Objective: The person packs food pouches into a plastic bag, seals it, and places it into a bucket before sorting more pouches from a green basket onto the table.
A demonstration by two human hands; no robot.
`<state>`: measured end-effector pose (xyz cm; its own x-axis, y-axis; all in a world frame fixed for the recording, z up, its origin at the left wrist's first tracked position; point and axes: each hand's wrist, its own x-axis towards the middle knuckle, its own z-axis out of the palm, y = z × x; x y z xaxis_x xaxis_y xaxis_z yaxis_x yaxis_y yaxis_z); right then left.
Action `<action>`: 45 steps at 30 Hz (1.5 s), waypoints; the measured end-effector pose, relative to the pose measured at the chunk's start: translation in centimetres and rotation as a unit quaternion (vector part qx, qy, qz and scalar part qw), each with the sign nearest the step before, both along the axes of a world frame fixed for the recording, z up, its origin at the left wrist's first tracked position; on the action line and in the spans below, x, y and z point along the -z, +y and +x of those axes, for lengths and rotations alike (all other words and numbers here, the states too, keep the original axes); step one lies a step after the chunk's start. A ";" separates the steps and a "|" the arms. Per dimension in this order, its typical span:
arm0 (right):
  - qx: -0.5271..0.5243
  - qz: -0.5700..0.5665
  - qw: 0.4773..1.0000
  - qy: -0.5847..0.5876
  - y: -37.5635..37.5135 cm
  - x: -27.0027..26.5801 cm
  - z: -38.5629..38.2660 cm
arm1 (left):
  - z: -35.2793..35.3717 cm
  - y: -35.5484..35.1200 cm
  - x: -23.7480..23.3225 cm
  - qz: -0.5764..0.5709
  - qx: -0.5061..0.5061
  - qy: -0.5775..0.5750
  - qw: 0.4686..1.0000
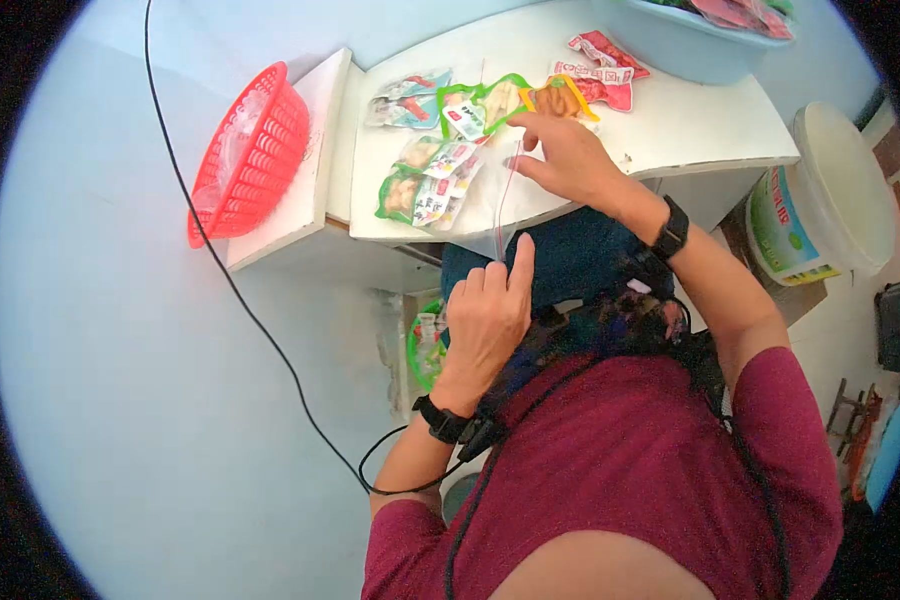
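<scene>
A clear plastic bag (492, 205) with a red line lies over the front edge of the white table (700, 135). My left hand (490, 310) is closed on its lower end, with the index finger stretched out. Over the table, my right hand (570, 160) is beside the bag, thumb and index finger apart. Left of the bag are green-edged food packets (410, 185). Behind it sit a green-edged packet (500, 100) and a yellow-edged packet (558, 98), close to my right fingertips.
A red basket (260, 150) stands at the left on a white board. Red packets (608, 75) and a blue basin (685, 40) are at the table's back. A white bucket (785, 225) is at the right, a green basket (417, 350) below the table. A black cable (260, 325) hangs at the left.
</scene>
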<state>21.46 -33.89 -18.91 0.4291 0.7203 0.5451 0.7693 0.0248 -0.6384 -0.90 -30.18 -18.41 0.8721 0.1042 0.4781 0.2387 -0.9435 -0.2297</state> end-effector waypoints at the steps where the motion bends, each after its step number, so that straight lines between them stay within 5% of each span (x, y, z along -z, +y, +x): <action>1: -0.003 -0.021 1.000 0.020 0.5 0.1 0.0 | 0.2 0.0 -0.1 0.008 -0.019 0.018 1.000; 6: 0.038 0.008 0.999 0.023 1.9 1.1 0.8 | 1.1 0.4 0.3 0.042 -0.123 0.091 0.987; 10: 0.039 0.036 0.999 0.006 1.1 1.3 1.8 | 0.4 0.6 0.3 0.073 -0.104 0.077 0.989; 13: -0.082 -0.072 0.947 0.302 -0.6 -1.0 1.7 | -0.4 0.6 -0.4 0.074 -0.068 0.030 0.995; 17: -0.193 -0.028 0.906 0.376 -0.3 0.4 2.4 | -1.1 1.5 -1.2 0.065 -0.036 0.000 0.997; 19: -0.199 -0.020 0.912 0.359 -0.7 0.2 2.1 | -1.3 1.8 -1.3 0.054 -0.026 -0.008 0.998; 25: -0.111 -0.030 0.991 0.069 -0.9 0.8 2.0 | -2.0 2.8 -1.3 0.017 0.009 -0.049 0.999; 28: -0.039 0.117 0.971 -0.205 0.3 0.4 2.3 | -2.6 3.9 -2.2 -0.015 0.019 -0.084 0.996; 31: -0.124 0.090 0.986 -0.069 2.1 -2.1 2.7 | -3.3 5.8 -5.0 -0.034 0.030 -0.147 0.988; 38: -0.168 0.115 0.979 -0.001 4.8 -13.2 1.5 | -3.6 9.5 -17.2 -0.086 -0.018 -0.201 0.976; 45: -0.268 0.176 0.909 0.266 1.8 -14.6 1.2 | -2.6 9.9 -19.2 -0.432 0.023 -0.238 0.870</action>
<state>22.63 -32.06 -4.36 0.3379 0.7249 0.6003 0.1708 0.5800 -0.7965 -3.54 -20.31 0.76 0.6101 0.5747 0.5454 0.0711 -0.7253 0.6848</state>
